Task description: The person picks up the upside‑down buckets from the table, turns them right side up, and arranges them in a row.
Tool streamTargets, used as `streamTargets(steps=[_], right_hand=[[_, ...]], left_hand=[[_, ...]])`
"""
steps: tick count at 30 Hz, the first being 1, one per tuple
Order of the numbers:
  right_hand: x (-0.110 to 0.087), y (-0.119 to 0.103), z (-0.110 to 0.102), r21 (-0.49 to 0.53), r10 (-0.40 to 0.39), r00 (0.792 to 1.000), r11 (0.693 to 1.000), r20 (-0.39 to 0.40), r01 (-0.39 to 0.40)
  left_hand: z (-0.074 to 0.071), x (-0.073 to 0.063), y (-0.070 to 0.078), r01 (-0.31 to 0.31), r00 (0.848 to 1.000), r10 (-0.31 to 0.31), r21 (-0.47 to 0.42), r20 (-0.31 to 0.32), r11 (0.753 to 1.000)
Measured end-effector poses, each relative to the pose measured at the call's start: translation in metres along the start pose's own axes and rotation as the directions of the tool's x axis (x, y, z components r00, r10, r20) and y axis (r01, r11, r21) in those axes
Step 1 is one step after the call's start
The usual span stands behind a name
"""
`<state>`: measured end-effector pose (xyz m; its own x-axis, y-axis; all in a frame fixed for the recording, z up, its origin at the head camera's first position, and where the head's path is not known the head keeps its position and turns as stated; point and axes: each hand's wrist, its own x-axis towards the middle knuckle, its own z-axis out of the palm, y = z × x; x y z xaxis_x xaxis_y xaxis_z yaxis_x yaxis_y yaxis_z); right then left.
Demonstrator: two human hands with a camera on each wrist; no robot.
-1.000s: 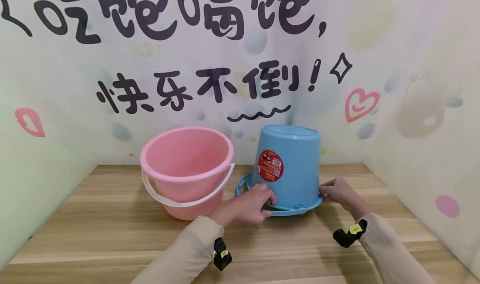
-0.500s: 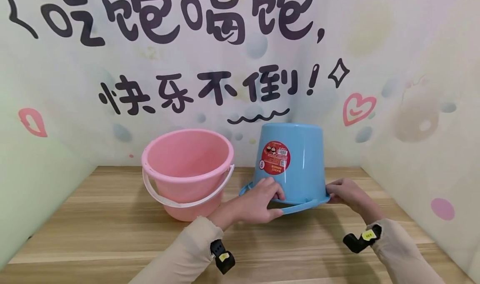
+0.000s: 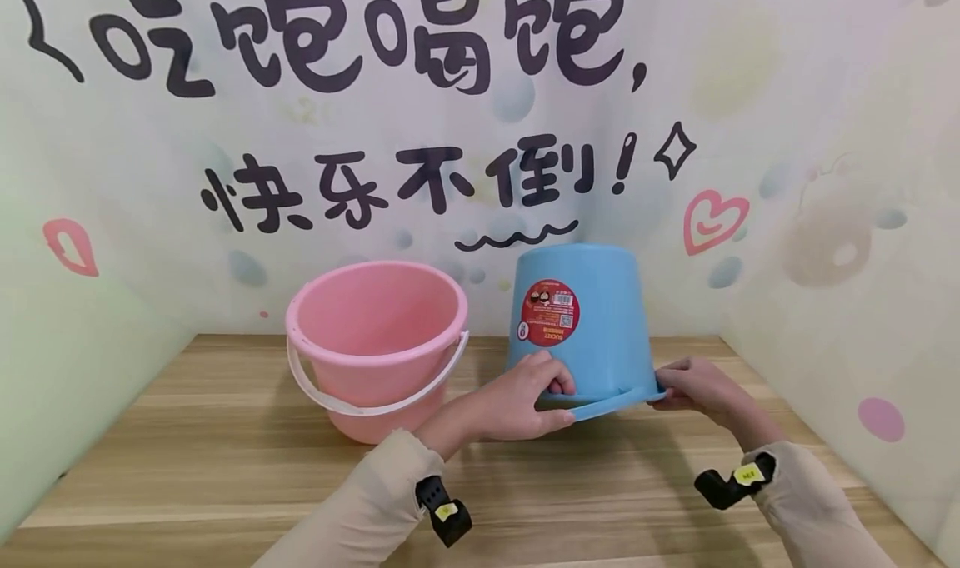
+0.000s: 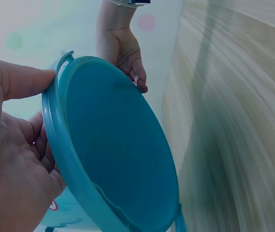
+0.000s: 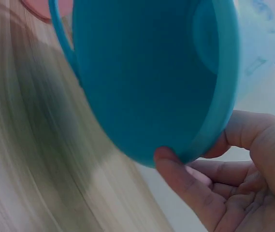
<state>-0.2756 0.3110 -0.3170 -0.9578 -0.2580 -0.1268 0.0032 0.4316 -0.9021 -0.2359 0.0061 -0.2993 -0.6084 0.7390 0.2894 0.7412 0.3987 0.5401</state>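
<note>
Upside down, with its rim raised off the tabletop, a blue bucket (image 3: 600, 318) is held between both hands. A round red label (image 3: 550, 312) shows on its side. My left hand (image 3: 517, 397) grips the rim at the front left, its thumb by the blue handle (image 3: 615, 403). On the right side, my right hand (image 3: 697, 389) pinches the rim. Both wrist views look into the bucket's open mouth; in the right wrist view the thumb (image 5: 188, 186) lies on the rim's inner side, and the inside wall (image 4: 118, 140) shows in the left wrist view.
A pink bucket (image 3: 375, 310) stands upright to the left, close to my left forearm, its white handle (image 3: 360, 410) hanging at the front. The wood-grain table (image 3: 225, 485) meets a printed backdrop (image 3: 337, 118) just behind the buckets.
The blue bucket has been lifted and tilted, its near rim raised and its label turned more to the front. Both hands have kept hold of the rim; the right hand has shifted slightly right.
</note>
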Motion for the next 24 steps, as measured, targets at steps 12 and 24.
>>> streamTargets(steps=[12, 24], right_hand=[[-0.001, -0.016, -0.006, 0.006, 0.019, 0.999, 1.000, 0.037, -0.019], [-0.008, -0.037, -0.010, -0.051, 0.014, 1.000, 0.999, 0.023, -0.013]], left_hand=[[-0.001, -0.003, 0.005, 0.055, 0.998, -0.054, -0.107, 0.010, 0.993], [-0.012, -0.005, 0.012, 0.097, 0.995, -0.099, -0.182, 0.001, 0.979]])
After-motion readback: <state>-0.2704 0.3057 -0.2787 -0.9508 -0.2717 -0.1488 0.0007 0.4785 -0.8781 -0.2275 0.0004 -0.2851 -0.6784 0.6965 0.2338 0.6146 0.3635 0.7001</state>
